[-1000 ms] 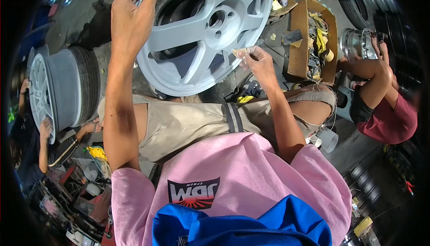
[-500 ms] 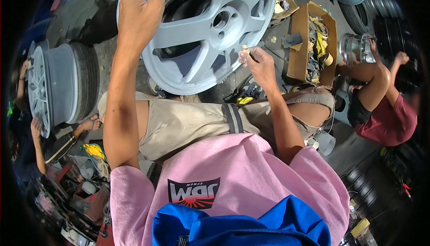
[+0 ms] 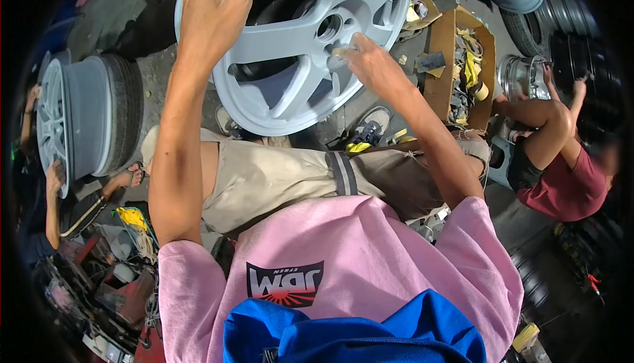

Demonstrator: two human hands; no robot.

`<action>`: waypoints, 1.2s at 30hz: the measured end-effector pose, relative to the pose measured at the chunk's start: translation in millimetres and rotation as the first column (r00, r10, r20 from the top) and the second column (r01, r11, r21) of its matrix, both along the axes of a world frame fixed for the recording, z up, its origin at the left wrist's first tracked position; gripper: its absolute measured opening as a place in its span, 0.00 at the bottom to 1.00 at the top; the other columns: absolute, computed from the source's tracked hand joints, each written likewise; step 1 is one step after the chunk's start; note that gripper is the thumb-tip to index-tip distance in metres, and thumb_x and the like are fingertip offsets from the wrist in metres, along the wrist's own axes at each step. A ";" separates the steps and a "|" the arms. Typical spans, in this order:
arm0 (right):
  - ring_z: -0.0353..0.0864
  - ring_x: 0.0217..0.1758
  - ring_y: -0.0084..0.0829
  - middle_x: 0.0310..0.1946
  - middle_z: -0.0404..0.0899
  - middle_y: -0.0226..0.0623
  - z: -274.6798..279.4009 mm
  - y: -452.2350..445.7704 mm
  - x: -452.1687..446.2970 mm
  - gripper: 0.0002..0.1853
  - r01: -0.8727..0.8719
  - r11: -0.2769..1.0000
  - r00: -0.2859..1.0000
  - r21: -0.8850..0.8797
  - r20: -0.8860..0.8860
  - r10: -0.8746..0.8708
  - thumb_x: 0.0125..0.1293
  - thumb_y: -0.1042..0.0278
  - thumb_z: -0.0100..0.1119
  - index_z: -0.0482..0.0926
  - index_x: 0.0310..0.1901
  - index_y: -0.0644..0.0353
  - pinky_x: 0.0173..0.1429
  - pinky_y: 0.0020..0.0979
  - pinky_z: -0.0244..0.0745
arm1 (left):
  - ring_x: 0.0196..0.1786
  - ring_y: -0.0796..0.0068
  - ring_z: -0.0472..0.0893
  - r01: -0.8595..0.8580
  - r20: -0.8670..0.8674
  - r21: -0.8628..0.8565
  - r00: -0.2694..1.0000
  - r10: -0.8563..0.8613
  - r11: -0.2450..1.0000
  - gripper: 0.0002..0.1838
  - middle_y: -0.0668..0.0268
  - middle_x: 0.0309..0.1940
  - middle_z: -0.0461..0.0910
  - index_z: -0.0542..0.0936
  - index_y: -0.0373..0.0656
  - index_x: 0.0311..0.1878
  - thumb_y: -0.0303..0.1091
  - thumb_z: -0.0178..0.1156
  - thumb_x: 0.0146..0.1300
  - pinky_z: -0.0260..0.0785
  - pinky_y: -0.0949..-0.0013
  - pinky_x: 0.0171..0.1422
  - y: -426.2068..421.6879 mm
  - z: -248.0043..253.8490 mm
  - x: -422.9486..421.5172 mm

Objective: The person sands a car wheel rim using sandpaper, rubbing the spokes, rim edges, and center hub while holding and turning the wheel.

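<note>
A pale grey five-spoke wheel rim (image 3: 277, 44) is tilted in front of me, above my knees. My left hand (image 3: 214, 7) grips its upper left edge, thumb and fingers apart around the metal; the fingertips run out of the picture. My right hand (image 3: 375, 66) is at the lower right of the hub, fingers pinched on a small yellowish piece (image 3: 341, 53), blurred, that looks like folded sandpaper. The piece is at the spoke beside the bolt holes. Behind the spokes, a dark tyre (image 3: 274, 3) shows.
A cardboard box (image 3: 441, 75) of yellow and grey scraps stands right of the wheel. Another person in a red shirt (image 3: 561, 188) sits at right by a chrome rim (image 3: 518, 75). At left, another person's hands (image 3: 55, 175) touch a grey wheel (image 3: 86, 118) with a tyre. Tools clutter the lower left.
My right hand has moved up and left with the yellowish piece, from the wheel's lower edge to the spoke by the hub. My left hand stays on the rim, which has shifted slightly.
</note>
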State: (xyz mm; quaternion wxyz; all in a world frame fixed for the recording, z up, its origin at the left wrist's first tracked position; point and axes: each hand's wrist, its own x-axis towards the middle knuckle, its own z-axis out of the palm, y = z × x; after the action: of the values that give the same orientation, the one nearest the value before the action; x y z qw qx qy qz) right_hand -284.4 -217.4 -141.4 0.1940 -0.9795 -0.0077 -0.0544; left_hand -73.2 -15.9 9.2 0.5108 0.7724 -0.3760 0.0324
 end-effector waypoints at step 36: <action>0.82 0.50 0.42 0.46 0.83 0.38 -6.7 0.9 -0.1 0.14 -0.045 0.999 0.983 0.014 0.177 0.042 0.62 0.78 0.68 0.85 0.50 0.60 0.55 0.41 0.82 | 0.48 0.68 0.83 -0.006 -0.031 0.031 0.999 0.007 1.000 0.14 0.55 0.42 0.86 0.82 0.33 0.53 0.36 0.63 0.77 0.74 0.63 0.57 4.5 8.5 -6.3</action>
State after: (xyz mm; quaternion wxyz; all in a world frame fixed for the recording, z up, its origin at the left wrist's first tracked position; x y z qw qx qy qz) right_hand -284.6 -216.6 -148.1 0.2025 -0.9686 -0.0459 -0.1369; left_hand -79.5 -11.4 17.7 0.5045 0.7818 -0.3659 0.0161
